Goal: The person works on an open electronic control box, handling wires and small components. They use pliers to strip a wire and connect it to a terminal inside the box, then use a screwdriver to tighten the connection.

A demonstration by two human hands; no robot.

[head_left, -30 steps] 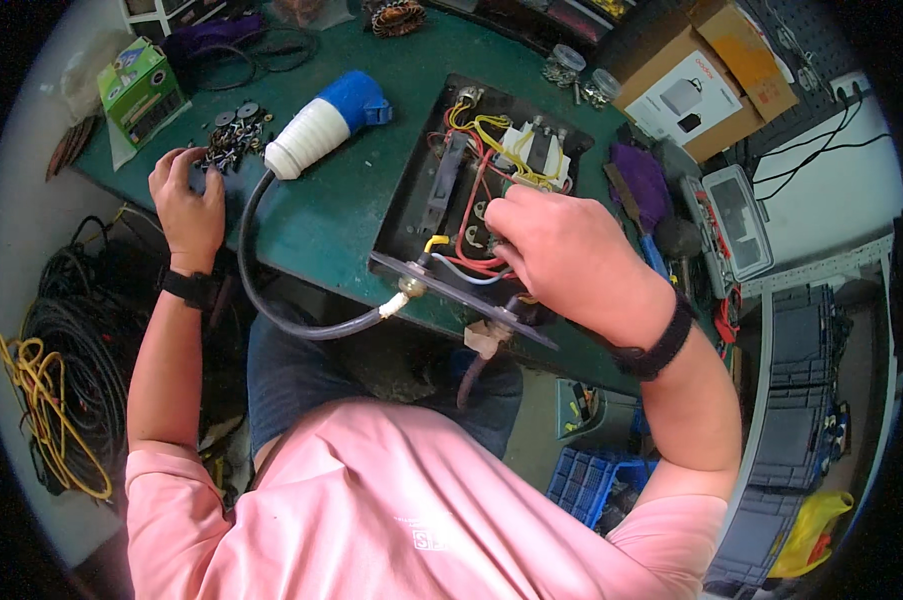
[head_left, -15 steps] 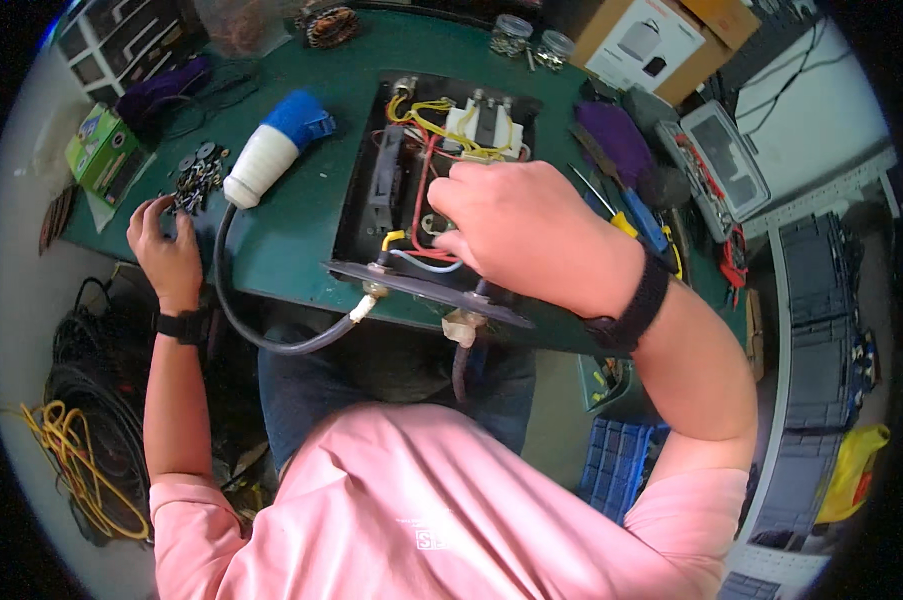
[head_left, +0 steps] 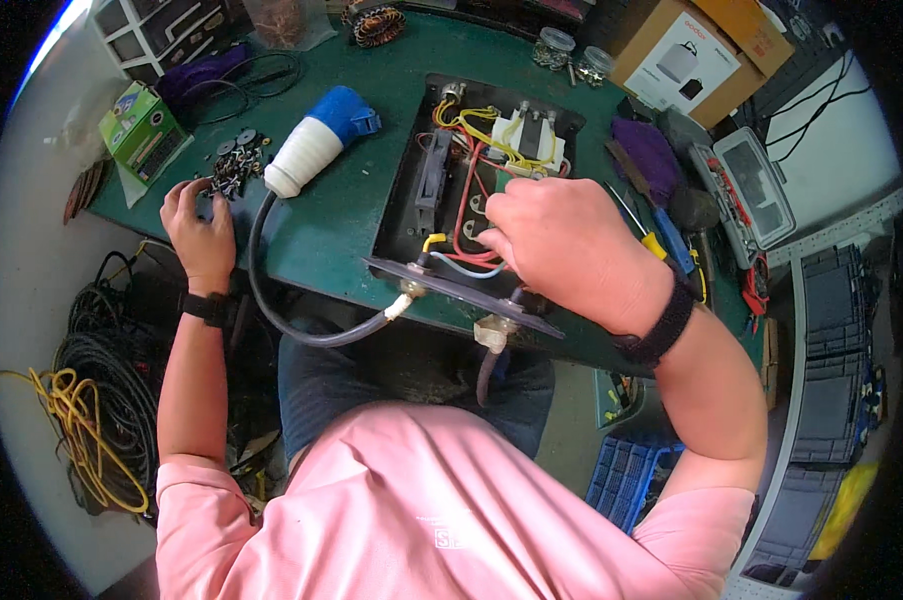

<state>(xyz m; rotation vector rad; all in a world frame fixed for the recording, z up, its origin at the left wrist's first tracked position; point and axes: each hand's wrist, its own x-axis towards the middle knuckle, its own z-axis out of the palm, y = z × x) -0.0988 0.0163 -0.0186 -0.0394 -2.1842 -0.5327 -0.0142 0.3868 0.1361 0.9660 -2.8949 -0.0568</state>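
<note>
My left hand [head_left: 201, 235] rests at the bench's front left, loosely curled with fingers apart, beside a pile of screws and washers [head_left: 243, 160]. My right hand [head_left: 561, 250] is inside the black metal enclosure [head_left: 401, 210], fingers bent together over red wires and silver terminals; what they grip is hidden. The enclosure holds a black component [head_left: 431, 175], a white-cased part [head_left: 531, 135] and yellow wires. Its front panel [head_left: 451, 290] has two cable fittings. A blue and white plug [head_left: 311, 145] lies left of it on a thick grey cable [head_left: 256, 260].
Around the green bench [head_left: 331, 250] are a green box [head_left: 141, 135], jars [head_left: 591, 65], a cardboard box [head_left: 701, 60], screwdrivers [head_left: 651, 240], a purple cloth [head_left: 636, 160] and an open tool case [head_left: 741, 195]. Coiled cables [head_left: 101, 420] lie at lower left, stacked grey cases [head_left: 826, 400] at right.
The whole view has shifted as my head moved. My right hand stays in the enclosure with fingers bent, shifting only slightly, and my left hand remains by the screw pile.
</note>
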